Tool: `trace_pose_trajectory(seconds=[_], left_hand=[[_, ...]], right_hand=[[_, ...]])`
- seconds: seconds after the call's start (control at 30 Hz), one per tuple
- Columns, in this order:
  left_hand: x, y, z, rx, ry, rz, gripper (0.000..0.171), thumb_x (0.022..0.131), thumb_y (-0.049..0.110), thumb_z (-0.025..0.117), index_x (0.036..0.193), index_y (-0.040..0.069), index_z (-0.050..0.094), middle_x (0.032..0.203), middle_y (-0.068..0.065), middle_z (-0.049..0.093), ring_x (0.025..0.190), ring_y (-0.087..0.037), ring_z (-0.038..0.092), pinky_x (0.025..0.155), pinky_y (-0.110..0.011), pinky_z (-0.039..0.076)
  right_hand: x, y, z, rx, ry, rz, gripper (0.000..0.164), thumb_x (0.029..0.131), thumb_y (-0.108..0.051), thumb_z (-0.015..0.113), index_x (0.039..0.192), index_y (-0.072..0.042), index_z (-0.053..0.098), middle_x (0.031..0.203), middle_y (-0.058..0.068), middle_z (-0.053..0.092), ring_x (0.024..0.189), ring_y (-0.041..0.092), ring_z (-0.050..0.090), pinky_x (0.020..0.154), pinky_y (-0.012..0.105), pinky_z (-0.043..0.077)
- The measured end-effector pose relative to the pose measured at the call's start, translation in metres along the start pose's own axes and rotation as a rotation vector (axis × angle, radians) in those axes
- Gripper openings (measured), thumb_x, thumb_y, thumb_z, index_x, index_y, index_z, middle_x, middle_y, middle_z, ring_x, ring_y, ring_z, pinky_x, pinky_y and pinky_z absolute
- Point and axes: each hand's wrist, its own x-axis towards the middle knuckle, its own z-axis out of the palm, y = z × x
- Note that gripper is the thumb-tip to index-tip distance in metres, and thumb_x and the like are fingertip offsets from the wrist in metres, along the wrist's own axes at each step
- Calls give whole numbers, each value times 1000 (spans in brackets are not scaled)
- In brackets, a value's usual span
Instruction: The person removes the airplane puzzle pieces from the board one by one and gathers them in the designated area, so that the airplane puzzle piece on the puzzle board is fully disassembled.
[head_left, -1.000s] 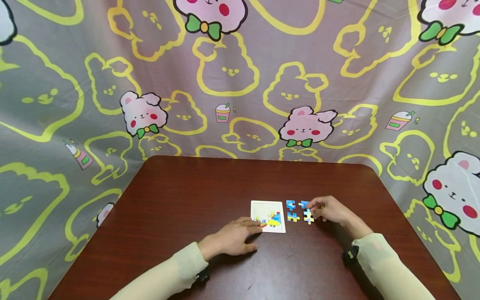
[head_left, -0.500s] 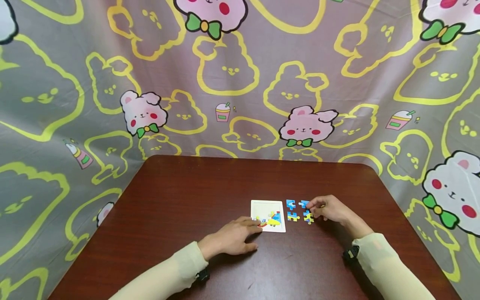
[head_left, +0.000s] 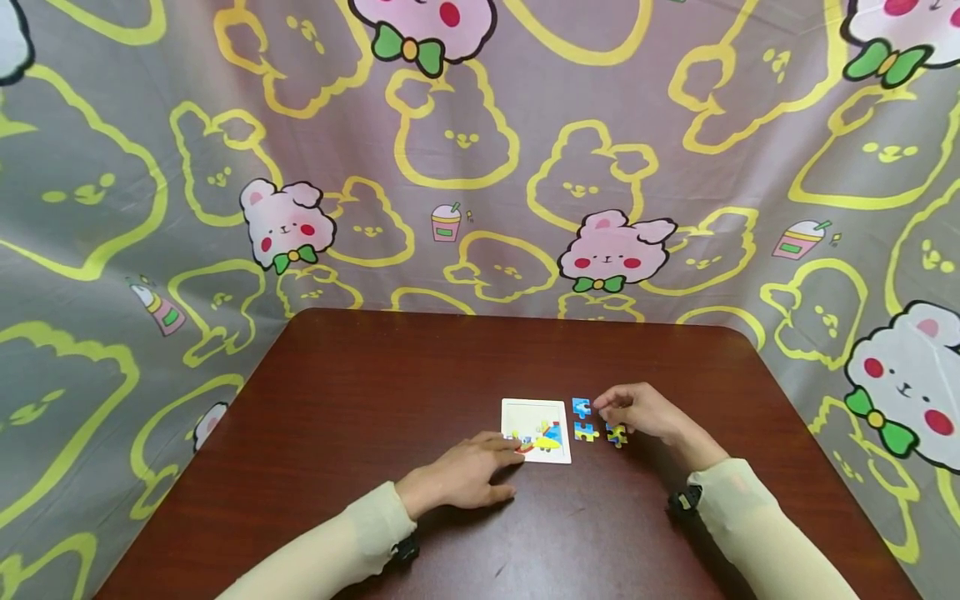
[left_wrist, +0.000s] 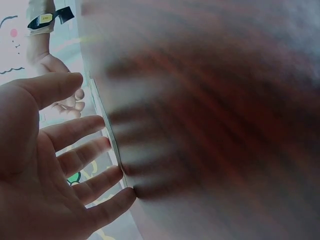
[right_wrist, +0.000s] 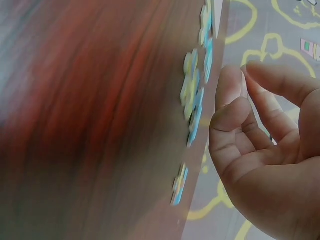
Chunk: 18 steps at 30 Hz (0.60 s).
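My left hand (head_left: pixel 468 473) lies with extended fingers over the lower left of a white-framed puzzle board (head_left: pixel 513 408), fingertips on its edge. In the left wrist view the board (left_wrist: pixel 113 142) shows as a thin pale strip under the fingertips. My right hand (head_left: pixel 645 412) is over the loose jigsaw pieces, thumb and index fingertips together, other fingers curled. I cannot tell whether a piece is between them. Near it lie a blue piece (head_left: pixel 581 407), a yellow-blue piece (head_left: pixel 585 432) and another yellow-blue piece (head_left: pixel 617 434). More pieces (right_wrist: pixel 180 184) show in the right wrist view.
Everything rests on a dark red-brown table (head_left: pixel 360 392). A grey cloth curtain (head_left: pixel 465 108) with yellow outlines and white bunnies surrounds its far side. Black straps (head_left: pixel 684 500) sit at both wrists, below pale sleeves (head_left: pixel 750 517).
My right hand has moved left and slightly away, and now covers the upper-right blue piece. The piece by its thumb went from tilted and pale to flat. My left hand stays put.
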Motion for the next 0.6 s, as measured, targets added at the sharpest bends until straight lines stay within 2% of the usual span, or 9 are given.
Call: trace_pose_trajectory(seconds=[0.27,0.5,0.6], left_hand=[[0,0,0,-5,-3,-5,53,93,41,64,141,20,58,153,3,50,143,-23,43,111,-48,44],[0,0,0,-3,-3,-3,53,93,42,64,141,19,58,153,3,50,143,-24,43,110,-49,45],[0,0,0,-2,0,1,53,94,41,64,141,19,58,153,3,50,143,-24,43,109,-50,45]], right_hand=[[6,-14,13,-35,17,3,20,90,-9,68,109,-1,71,94,10,72,78,19,67,63,34,52],[11,-21,22,-8,7,5,20,90,-10,70,107,-2,72,91,11,71,76,18,67,60,33,51],[13,-21,25,-7,-10,-19,21,90,-10,70,108,-1,72,89,12,72,74,18,66,58,32,51]])
